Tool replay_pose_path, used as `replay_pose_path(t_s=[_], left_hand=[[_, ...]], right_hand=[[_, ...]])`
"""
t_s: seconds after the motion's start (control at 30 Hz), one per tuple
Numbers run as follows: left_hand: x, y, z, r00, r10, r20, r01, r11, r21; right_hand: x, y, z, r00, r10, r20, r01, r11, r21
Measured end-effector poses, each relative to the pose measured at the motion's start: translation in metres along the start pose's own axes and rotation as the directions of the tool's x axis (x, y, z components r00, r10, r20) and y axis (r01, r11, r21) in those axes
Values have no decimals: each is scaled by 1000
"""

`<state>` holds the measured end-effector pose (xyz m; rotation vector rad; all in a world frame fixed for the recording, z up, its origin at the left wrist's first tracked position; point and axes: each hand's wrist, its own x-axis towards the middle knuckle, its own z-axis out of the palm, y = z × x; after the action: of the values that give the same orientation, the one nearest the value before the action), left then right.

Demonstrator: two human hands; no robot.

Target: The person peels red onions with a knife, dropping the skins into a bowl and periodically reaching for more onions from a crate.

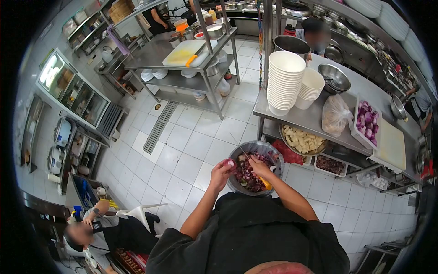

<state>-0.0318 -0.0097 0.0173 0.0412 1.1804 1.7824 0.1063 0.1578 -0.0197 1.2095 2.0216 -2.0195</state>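
Note:
My left hand (220, 173) is closed round a red onion (231, 163) over the left rim of a lined bin. My right hand (260, 167) grips a knife (266, 184) with a yellow-orange handle, its thin blade pointing away from me and to the left. The blade is close to the onion but looks apart from it. Below both hands stands the round bin (280, 170), lined with clear plastic. Purple onion skins and scraps (246, 177) lie in it.
Right of the bin, a steel table (340, 139) carries stacked white tubs (284, 82), a plastic bag (336, 116) and a crate of peeled red onions (366, 122). A bowl of pale chunks (303, 139) sits beneath. Co-workers appear at lower left (130, 233), top and far right.

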Motion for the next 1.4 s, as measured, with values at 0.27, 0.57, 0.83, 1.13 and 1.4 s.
replay_pose_path(t_s=[0.27, 0.57, 0.83, 1.13, 1.4], left_hand=[[2, -4, 2, 1000, -2, -4, 2, 1000, -10], [10, 1, 5, 997, 47, -60, -52, 995, -85], [7, 26, 26, 993, 114, 37, -115, 993, 16], [-3, 41, 58, 979, 176, 104, -181, 983, 42], [-5, 34, 59, 962, 245, 118, -262, 951, 164]], right_hand=[[1, 0, -7, 1000, 26, 0, -26, 999, 29], [-8, -1, -4, 999, 37, 5, -37, 992, 117], [-44, -38, -14, 999, -27, -30, 26, 999, -33], [-86, -81, -7, 871, -454, -187, 418, 886, -202], [-108, -99, -1, 851, -520, -75, 475, 822, -314]])
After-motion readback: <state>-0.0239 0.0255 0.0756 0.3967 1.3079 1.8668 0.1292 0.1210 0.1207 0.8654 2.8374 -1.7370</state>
